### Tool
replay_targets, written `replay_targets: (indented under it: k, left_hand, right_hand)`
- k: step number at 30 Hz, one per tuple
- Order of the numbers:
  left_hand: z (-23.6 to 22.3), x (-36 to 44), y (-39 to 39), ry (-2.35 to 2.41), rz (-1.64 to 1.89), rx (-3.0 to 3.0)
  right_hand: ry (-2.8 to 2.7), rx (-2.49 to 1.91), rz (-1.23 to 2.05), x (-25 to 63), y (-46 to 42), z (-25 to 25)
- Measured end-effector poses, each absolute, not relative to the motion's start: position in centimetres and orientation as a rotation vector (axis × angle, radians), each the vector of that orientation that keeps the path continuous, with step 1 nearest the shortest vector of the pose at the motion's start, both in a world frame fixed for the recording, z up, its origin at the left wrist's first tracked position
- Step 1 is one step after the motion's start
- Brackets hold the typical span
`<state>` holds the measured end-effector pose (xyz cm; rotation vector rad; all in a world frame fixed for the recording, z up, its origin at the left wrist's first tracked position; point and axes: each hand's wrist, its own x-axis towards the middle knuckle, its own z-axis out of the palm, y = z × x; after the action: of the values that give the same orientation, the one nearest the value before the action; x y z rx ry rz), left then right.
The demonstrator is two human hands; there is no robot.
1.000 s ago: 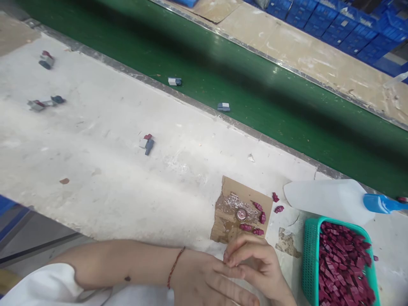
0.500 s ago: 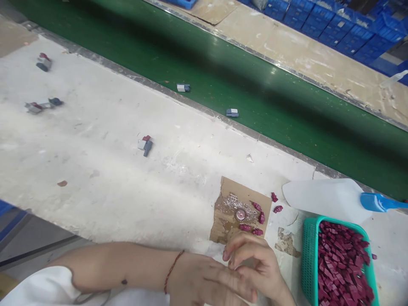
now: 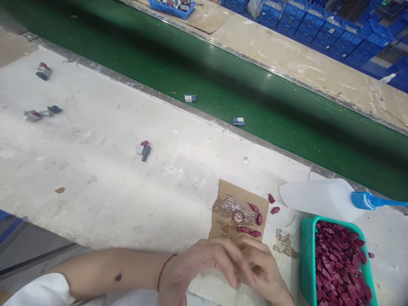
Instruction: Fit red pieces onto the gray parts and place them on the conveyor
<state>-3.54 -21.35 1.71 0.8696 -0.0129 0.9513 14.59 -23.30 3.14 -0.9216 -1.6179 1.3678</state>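
My left hand (image 3: pixel 207 261), with a thin red cord on the wrist, arches over toward my right hand with its thumb well apart from the bent fingers. Nothing shows in it. My right hand (image 3: pixel 266 270) is curled closed, its fingertips behind the left fingers, so whatever it may hold is hidden. Just beyond both hands lies a piece of brown cardboard (image 3: pixel 232 187), smeared with clear, shiny liquid. On it are a small round pinkish piece (image 3: pixel 238 216) and several dark red plastic pieces (image 3: pixel 254 208).
To the right stand a green basket (image 3: pixel 306 259) full of dark red pieces and a white bottle (image 3: pixel 318 195) with a blue nozzle, lying on its side. Grey-and-red assemblies (image 3: pixel 144 149) lie on the white table (image 3: pixel 105 187). A green conveyor belt (image 3: pixel 153 72) carries small grey-white parts (image 3: pixel 238 121).
My left hand has turned and lifted from lying across my right hand to an arch with fingers bent toward it. The parts on the belt have shifted slightly right; the view has moved a little.
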Motion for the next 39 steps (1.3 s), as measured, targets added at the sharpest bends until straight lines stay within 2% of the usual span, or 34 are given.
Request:
replay_targets:
  k: [7,13,19,24,32,39]
  left_hand:
    - [0.9,-3.1,-21.1,-0.008,0.845,0.467]
    - [3.2,-3.1,-19.7,0.049,0.767,0.474]
    - [4.4,-2.0,-17.8,0.075,0.738,0.659]
    - [4.6,0.2,-15.5,-0.018,0.749,0.991]
    - [4.4,4.1,-12.7,0.105,0.589,0.902]
    - [3.8,5.5,-11.8,0.161,0.676,1.136]
  right_hand:
    - [-1.575,-1.006,1.26,14.3,-23.4,3.3]
    - [-1.53,-1.012,1.206,14.3,-23.3,3.6]
    - [-1.328,-1.127,1.198,14.4,-23.8,3.5]
    - [-1.155,-1.224,1.065,14.9,-24.0,3.1]
    - [-0.879,-1.297,0.95,15.3,-22.9,2.6]
    - [-0.86,-1.383,0.883,15.5,-22.5,2.8]
